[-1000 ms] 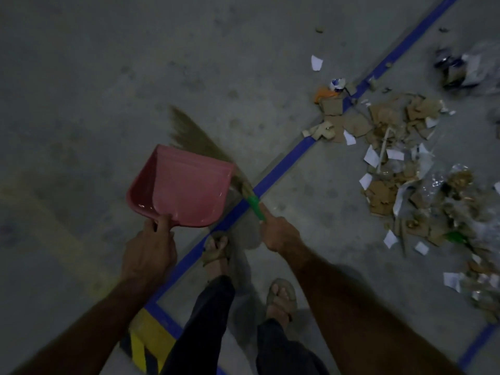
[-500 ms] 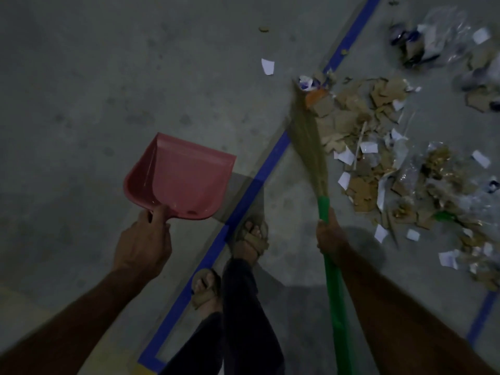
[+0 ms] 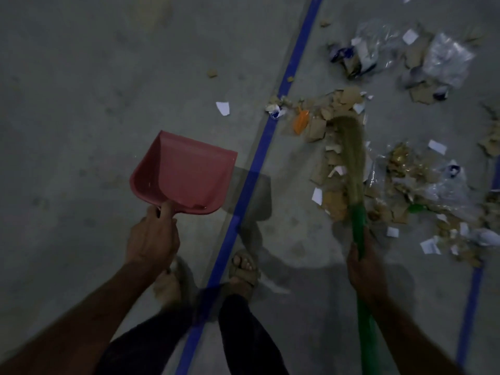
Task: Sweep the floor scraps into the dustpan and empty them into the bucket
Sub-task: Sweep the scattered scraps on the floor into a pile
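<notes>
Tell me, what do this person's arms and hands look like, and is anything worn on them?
Both arms are bare as far as the picture reaches: no sleeves show. The left hand and right hand are bare too, with no gloves; in this dim light no watch or ring is visible.

The dustpan (image 3: 186,174) is showing smooth pink plastic with a faint sheen. The broom (image 3: 351,169) is pairing straw-like matt bristles with a smooth green plastic-looking handle. The scraps (image 3: 335,155) are looking like torn matt cardboard, white paper and crinkled glossy clear plastic film. The floor (image 3: 94,90) is appearing as matt, mottled concrete, crossed by smooth blue tape (image 3: 259,150).
</notes>
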A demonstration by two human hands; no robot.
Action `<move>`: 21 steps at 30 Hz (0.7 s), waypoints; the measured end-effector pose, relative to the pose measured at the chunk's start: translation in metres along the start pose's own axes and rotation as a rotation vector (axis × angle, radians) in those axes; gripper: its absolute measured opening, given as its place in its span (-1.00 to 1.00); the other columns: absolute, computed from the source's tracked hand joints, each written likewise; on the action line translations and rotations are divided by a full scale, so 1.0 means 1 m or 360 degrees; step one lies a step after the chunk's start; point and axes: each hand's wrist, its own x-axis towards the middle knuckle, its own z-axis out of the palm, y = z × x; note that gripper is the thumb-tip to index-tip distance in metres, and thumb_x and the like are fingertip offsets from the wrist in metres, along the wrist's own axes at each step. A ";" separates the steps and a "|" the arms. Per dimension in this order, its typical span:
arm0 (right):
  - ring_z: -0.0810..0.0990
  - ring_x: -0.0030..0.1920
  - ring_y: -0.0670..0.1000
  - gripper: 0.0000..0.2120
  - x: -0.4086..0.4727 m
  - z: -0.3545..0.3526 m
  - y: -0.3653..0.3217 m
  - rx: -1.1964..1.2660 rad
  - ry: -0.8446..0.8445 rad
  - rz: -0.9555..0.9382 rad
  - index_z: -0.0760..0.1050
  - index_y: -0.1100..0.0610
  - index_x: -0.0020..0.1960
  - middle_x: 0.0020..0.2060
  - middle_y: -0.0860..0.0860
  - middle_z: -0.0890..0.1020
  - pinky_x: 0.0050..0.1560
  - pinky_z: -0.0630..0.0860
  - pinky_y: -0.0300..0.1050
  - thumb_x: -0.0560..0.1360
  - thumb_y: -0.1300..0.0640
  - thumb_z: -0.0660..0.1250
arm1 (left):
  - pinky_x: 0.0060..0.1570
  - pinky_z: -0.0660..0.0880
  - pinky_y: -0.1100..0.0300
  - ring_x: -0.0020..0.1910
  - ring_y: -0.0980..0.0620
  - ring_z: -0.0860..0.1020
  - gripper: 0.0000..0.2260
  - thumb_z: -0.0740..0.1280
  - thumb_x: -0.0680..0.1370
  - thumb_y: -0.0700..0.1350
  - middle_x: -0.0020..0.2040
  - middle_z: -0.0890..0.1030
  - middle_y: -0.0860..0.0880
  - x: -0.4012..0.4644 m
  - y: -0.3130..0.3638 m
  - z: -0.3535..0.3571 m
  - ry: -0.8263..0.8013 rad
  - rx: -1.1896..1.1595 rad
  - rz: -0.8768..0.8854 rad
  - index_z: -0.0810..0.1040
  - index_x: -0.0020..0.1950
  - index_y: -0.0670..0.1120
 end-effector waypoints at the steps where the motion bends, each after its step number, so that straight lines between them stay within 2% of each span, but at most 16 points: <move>1: 0.54 -0.09 0.10 -0.60 -0.009 -0.004 -0.003 -0.0021 0.0001 0.0008 0.27 0.07 0.51 0.00 0.09 0.53 -0.10 0.44 -0.03 0.68 0.11 0.13 | -0.33 0.33 0.01 -0.27 -0.31 0.55 -0.75 0.33 0.55 -0.17 -0.05 0.48 -0.25 0.006 0.000 -0.004 -0.0002 -0.0005 0.0001 0.41 0.21 -0.13; 4: 0.59 0.02 0.24 -0.57 -0.034 -0.006 -0.018 -0.0075 0.0014 -0.0072 0.25 0.00 0.53 0.02 0.17 0.56 -0.02 0.49 0.07 0.67 0.11 0.15 | -0.31 0.36 0.01 -0.25 -0.30 0.55 -0.75 0.31 0.56 -0.15 -0.03 0.48 -0.24 0.022 -0.004 -0.016 -0.0013 -0.0013 0.0005 0.41 0.22 -0.13; 6: 0.60 0.05 0.24 -0.49 -0.046 0.002 -0.035 -0.0079 0.0014 -0.0096 0.10 -0.28 0.53 0.12 0.19 0.59 0.06 0.55 0.14 0.66 0.06 0.14 | -0.32 0.36 0.02 -0.28 -0.27 0.54 -0.73 0.33 0.56 -0.15 -0.05 0.47 -0.22 0.032 -0.014 -0.023 -0.0025 -0.0026 0.0043 0.41 0.24 -0.11; 7: 0.60 0.04 0.22 -0.47 -0.053 0.008 -0.046 -0.0082 -0.0006 -0.0105 0.06 -0.34 0.52 0.15 0.17 0.59 0.07 0.55 0.14 0.66 0.04 0.14 | -0.34 0.37 0.03 -0.29 -0.25 0.54 -0.71 0.34 0.55 -0.14 -0.06 0.47 -0.21 0.036 -0.021 -0.027 -0.0033 -0.0021 0.0082 0.40 0.25 -0.10; 12: 0.58 0.01 0.21 -0.46 -0.074 0.061 -0.103 -0.0131 -0.0090 -0.0253 0.07 -0.23 0.58 0.17 0.19 0.56 -0.02 0.53 0.09 0.67 0.05 0.14 | -0.35 0.29 0.07 -0.29 -0.26 0.54 -0.73 0.29 0.54 -0.13 -0.07 0.47 -0.20 0.055 -0.079 -0.052 -0.0104 -0.0002 0.0110 0.41 0.23 -0.10; 14: 0.59 -0.16 0.13 -0.47 -0.081 0.088 -0.134 -0.0081 -0.0107 -0.0441 0.07 -0.18 0.60 0.02 0.15 0.58 -0.16 0.60 0.08 0.68 0.02 0.14 | -0.35 0.33 0.05 -0.27 -0.27 0.55 -0.72 0.30 0.54 -0.13 -0.06 0.48 -0.20 0.062 -0.106 -0.066 -0.0114 0.0023 0.0098 0.42 0.23 -0.09; 16: 0.52 -0.34 0.02 -0.45 -0.082 0.120 -0.162 -0.0179 -0.0181 -0.0613 0.03 -0.19 0.61 -0.18 0.05 0.55 -0.34 0.57 0.06 0.66 -0.06 0.09 | -0.36 0.38 0.03 -0.28 -0.28 0.56 -0.71 0.33 0.53 -0.15 -0.05 0.49 -0.19 0.068 -0.139 -0.080 -0.0126 0.0052 0.0062 0.42 0.23 -0.07; 19: 0.50 -0.28 -0.05 -0.44 -0.072 0.156 -0.222 -0.0261 -0.0490 -0.0627 -0.15 -0.36 0.56 -0.14 -0.01 0.49 -0.23 0.56 0.02 0.66 -0.14 0.03 | -0.37 0.36 0.06 -0.33 -0.26 0.54 -0.73 0.35 0.53 -0.19 -0.10 0.47 -0.16 0.073 -0.187 -0.100 -0.0132 0.0026 -0.0007 0.43 0.21 -0.06; 21: 0.53 -0.18 0.01 -0.42 -0.065 0.176 -0.271 -0.0367 -0.0624 -0.0648 -0.23 -0.39 0.54 -0.04 0.01 0.46 -0.11 0.54 -0.02 0.67 -0.13 0.03 | -0.37 0.39 0.04 -0.32 -0.26 0.54 -0.74 0.33 0.53 -0.19 -0.11 0.46 -0.15 0.078 -0.214 -0.111 -0.0120 0.0013 -0.0060 0.43 0.20 -0.04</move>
